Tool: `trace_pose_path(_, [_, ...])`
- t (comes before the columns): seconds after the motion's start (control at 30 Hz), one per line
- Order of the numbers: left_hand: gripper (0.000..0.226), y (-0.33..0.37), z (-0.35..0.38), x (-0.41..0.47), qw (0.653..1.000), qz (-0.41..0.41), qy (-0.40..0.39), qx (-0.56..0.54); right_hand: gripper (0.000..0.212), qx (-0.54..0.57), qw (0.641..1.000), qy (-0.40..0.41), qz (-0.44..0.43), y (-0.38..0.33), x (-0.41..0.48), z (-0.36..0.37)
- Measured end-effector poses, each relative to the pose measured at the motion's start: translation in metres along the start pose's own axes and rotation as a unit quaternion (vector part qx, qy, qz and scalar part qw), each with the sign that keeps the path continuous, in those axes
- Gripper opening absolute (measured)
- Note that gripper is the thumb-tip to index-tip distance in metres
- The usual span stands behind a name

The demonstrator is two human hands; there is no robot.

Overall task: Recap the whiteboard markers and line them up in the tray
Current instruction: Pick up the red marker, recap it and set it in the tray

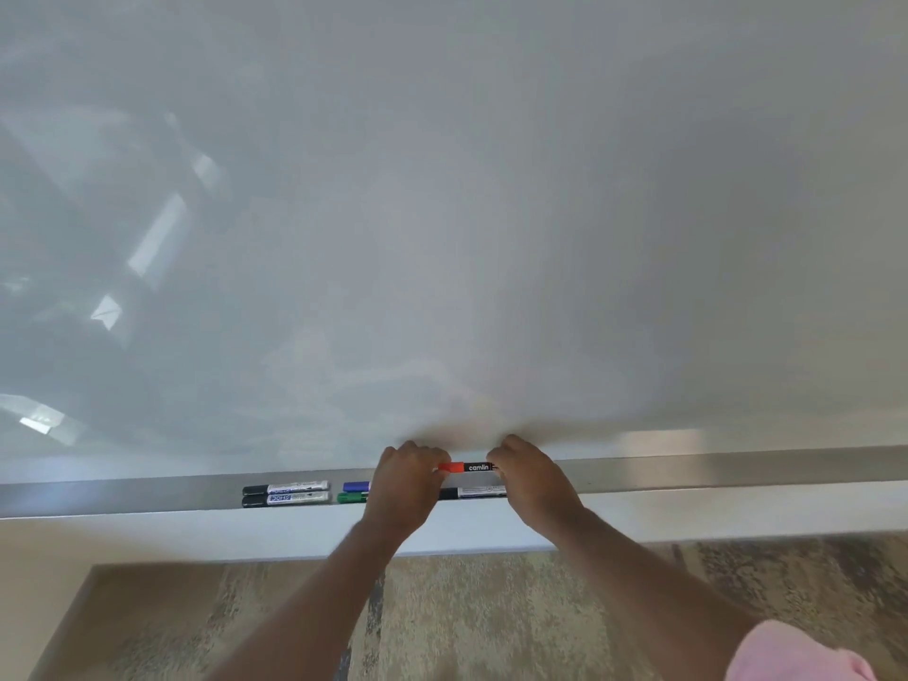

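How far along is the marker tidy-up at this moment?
Done: two black-capped markers lie capped, side by side in the tray. In hand: left hand and right hand hold the red marker at both ends. Left: setting it down; the blue, green and another marker are partly hidden.

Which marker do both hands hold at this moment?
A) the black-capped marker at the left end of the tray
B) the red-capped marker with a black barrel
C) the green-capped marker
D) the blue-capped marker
B: the left hand grips the red cap end and the right hand the other end of the red-capped marker, held above the tray.
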State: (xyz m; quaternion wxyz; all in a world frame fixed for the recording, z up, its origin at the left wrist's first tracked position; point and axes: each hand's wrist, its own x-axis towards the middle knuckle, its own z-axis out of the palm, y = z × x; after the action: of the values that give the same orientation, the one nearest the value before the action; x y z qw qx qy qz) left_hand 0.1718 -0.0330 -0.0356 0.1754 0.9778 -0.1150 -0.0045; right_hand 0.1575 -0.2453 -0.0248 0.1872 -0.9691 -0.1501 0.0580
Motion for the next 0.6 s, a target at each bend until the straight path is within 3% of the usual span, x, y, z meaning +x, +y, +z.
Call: trace_pose_path(0.6, [0.036,-0.017,0.046,-0.007,0.995,-0.004,-0.03,0.092,0.052,-0.05,0.998,-0.018,0.03,0.01,0.01,0.044])
